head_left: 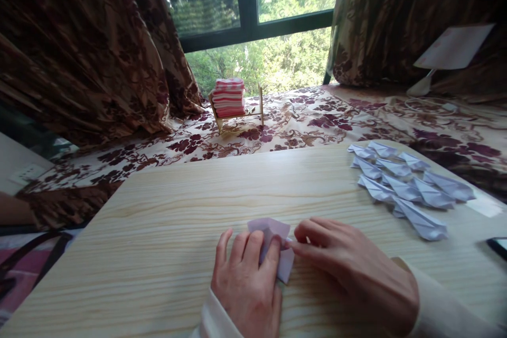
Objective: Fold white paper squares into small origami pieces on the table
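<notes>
A partly folded piece of pale paper lies on the wooden table in front of me, its flaps standing out at several angles. My left hand rests over it, fingers spread and pressing the sheet against the tabletop. From the right, my right hand has thumb and index finger pinched together at the paper's right edge. Its other fingers are curled. My fingers cover the middle of the paper, so the folds there are hidden.
Several folded white paper pieces lie in rows at the table's right. A dark-edged device sits at the right edge. Beyond are a small rack of pink-striped cloths and a lamp on patterned fabric.
</notes>
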A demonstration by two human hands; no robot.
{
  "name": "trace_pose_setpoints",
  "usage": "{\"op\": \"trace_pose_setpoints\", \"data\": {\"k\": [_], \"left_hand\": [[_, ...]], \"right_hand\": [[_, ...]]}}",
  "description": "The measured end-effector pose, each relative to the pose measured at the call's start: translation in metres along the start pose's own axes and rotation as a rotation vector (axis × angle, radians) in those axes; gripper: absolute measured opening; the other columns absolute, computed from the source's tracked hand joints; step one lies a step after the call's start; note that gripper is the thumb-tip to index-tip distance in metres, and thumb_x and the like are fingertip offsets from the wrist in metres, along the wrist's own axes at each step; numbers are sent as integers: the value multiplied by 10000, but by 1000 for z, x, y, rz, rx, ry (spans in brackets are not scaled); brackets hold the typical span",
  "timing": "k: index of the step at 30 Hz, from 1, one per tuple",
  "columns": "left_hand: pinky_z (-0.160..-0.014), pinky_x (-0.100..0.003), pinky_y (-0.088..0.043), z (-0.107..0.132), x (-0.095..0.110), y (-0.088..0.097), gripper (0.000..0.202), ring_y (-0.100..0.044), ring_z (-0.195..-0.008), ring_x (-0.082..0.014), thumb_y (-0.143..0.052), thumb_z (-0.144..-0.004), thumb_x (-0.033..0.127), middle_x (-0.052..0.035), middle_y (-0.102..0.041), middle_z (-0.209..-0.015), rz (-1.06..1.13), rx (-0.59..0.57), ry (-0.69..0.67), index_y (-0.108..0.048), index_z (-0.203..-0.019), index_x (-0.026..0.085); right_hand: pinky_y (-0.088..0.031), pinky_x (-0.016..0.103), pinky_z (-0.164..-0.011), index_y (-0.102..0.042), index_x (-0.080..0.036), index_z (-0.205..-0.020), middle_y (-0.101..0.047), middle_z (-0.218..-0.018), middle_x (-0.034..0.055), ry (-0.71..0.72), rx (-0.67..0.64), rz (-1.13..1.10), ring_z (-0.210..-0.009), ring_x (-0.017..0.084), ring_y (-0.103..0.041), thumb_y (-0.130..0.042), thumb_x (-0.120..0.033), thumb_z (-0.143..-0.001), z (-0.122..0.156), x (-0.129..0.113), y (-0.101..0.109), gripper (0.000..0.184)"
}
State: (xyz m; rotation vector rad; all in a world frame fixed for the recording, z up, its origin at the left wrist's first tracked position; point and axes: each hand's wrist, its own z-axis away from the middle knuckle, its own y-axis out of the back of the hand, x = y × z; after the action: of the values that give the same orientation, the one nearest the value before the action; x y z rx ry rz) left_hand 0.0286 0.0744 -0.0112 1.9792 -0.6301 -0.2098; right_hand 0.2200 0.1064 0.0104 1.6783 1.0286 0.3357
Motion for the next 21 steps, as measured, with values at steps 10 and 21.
{"op": "trace_pose_setpoints", "data": {"k": [10, 21], "left_hand": [[-964, -520, -299, -1, 1, 2, 469, -475, -961, -250, -421, -682, 105, -75, -554, -1012, -1, -36, 21, -584, -1110, 205], [-983, -512, -277, 1, 0, 0, 429, -483, -959, -250, -430, -719, 135, -70, -565, -1006, 19, -42, 19, -583, -1110, 222]], "right_hand": [[-449, 282, -702, -615, -191, -933, -581, -915, 61, -231, 32, -227, -798, 161, -550, -505, -185, -831, -18, 4, -9, 151], [-379, 268, -617, -585, -166, -824, -557, -820, 55, -41, 25, -39, -727, 156, -483, -416, -135, -888, -17, -1, -10, 183]]}}
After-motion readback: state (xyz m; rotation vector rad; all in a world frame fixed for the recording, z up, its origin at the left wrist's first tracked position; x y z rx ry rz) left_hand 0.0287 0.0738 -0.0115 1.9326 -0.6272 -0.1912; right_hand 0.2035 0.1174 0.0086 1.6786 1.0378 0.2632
